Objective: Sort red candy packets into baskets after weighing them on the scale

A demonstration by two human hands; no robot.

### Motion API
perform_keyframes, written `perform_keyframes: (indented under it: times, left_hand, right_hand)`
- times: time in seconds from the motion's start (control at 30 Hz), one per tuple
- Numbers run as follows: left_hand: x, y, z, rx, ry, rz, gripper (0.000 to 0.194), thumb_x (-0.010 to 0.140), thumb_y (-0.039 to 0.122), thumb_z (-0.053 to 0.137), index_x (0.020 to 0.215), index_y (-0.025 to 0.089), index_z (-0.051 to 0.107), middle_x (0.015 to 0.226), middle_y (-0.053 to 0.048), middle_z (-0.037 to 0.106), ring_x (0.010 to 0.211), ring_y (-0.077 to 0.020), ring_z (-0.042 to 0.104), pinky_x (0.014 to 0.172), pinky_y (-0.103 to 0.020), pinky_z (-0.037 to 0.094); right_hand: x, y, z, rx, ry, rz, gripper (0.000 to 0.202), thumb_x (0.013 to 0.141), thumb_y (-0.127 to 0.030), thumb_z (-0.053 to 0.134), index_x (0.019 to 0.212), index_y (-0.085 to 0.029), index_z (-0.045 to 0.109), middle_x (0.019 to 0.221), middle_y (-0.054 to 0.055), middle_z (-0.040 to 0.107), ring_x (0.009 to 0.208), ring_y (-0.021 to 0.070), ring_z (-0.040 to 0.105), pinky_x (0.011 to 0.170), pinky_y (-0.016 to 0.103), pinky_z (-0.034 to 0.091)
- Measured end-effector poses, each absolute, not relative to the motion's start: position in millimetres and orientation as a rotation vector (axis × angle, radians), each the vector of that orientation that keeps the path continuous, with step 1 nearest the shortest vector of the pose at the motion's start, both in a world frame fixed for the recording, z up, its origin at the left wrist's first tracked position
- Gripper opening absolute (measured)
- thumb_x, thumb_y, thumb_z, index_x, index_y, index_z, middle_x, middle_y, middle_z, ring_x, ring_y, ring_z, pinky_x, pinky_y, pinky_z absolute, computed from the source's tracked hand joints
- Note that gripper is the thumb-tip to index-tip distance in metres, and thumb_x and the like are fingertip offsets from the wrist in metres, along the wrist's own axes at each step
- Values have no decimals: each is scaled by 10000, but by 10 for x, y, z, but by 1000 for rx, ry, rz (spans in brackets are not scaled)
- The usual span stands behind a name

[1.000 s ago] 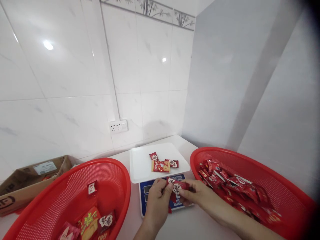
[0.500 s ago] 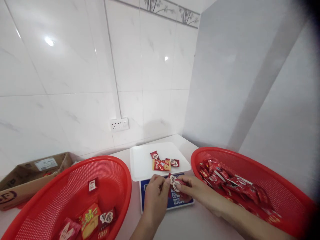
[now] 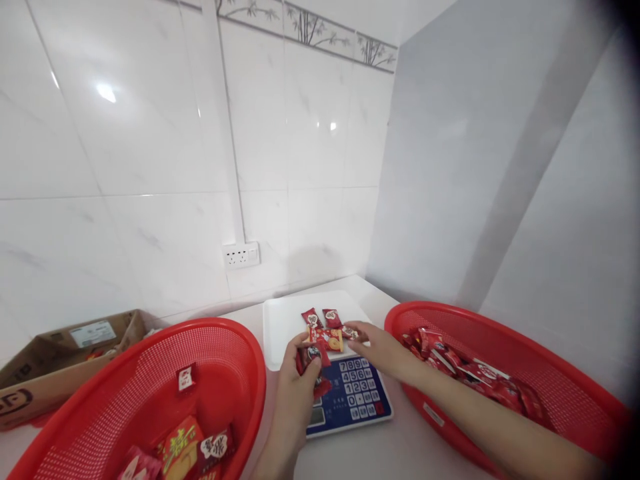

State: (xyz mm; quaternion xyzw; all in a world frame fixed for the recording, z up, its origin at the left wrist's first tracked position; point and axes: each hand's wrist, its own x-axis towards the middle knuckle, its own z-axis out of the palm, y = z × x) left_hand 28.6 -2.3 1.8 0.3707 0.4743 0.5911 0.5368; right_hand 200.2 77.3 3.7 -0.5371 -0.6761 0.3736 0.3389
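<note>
Posture of the left hand (image 3: 295,372) and right hand (image 3: 376,345) at a weighing scale (image 3: 361,393)

Left hand: raised from below over the scale's left part, fingers curled and thumb pressed on a small bunch of red packets (image 3: 315,355). Right hand: forearm slanting across the rim of the right basket (image 3: 575,400), fingers extended and slightly bent at a small packet (image 3: 351,331); whether they grip it cannot be told. Beyond the left hand, a gold-ended packet (image 3: 329,340) and two small red packets (image 3: 331,318) lie on the white tray (image 3: 280,320); to its left stands the left basket (image 3: 227,343)
</note>
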Motion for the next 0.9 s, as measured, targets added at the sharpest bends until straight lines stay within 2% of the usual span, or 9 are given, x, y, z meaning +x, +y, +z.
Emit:
perform_keyframes:
  times: [0.13, 0.23, 0.43, 0.57, 0.67, 0.77, 0.9]
  left_hand:
    - [329, -60, 5, 1037, 1019, 1320, 600, 653, 196, 591, 1212, 218, 373, 885, -15, 597, 748, -139, 563, 691, -264, 463]
    - [449, -135, -50, 1190, 910, 1155, 597, 655, 108, 558, 1214, 193, 367, 906, -24, 603, 781, -134, 557, 740, -268, 447]
    - [752, -353, -166, 1493, 829, 934, 448, 679, 65, 447, 1101, 212, 474, 735, 11, 603, 624, -110, 543, 537, -209, 424]
    - [856, -451, -259, 1583, 747, 675, 389, 656, 96, 476, 1021, 217, 533, 767, -13, 615, 583, -117, 529, 415, -175, 385]
    - [925, -506, -343, 1591, 741, 611, 361, 649, 111, 483, 984, 217, 567, 816, -33, 620, 583, -125, 533, 388, -173, 385]
    - [996, -565, -402, 1530, 764, 593, 366, 671, 141, 496, 1020, 217, 576, 795, -37, 622, 591, -132, 544, 403, -180, 393]
    - [1039, -655, -569, 1361, 726, 661, 353, 728, 188, 510, 1076, 212, 566, 726, -18, 608, 655, -132, 573, 567, -231, 448]
  right_hand:
    - [2028, 426, 54, -1206, -1911, 1176, 459, 743, -401, 536, 1154, -197, 530, 1103, 74, 608, 933, 222, 571, 790, 370, 457]
    - [2009, 158, 99, -1092, -1872, 1400, 483, 771, -459, 500, 1180, -204, 502, 1009, 67, 626, 839, 201, 580, 684, 335, 473]
    - [2140, -305, -181, -1170, -1684, 1424, 333, 777, -420, 524, 1019, -195, 569, 813, 18, 595, 661, 135, 526, 542, 243, 426]
    - [2293, -499, -545, -1140, -1455, 1561, 425, 697, -516, 574, 974, -194, 569, 735, 8, 568, 567, 122, 510, 452, 222, 367]
    - [2377, -593, -748, -1150, -1269, 1615, 517, 644, -560, 604, 1020, -209, 551, 710, -4, 561, 479, 92, 465, 429, 217, 323]
    - [2445, -660, -859, -1172, -1155, 1685, 514, 654, -569, 595, 1025, -215, 558, 650, -20, 538, 458, 84, 444, 446, 221, 322]
    - [2520, -747, -901, -1123, -1229, 1751, 455, 716, -568, 525, 981, -205, 600, 607, -12, 532, 506, 114, 487, 491, 246, 368]
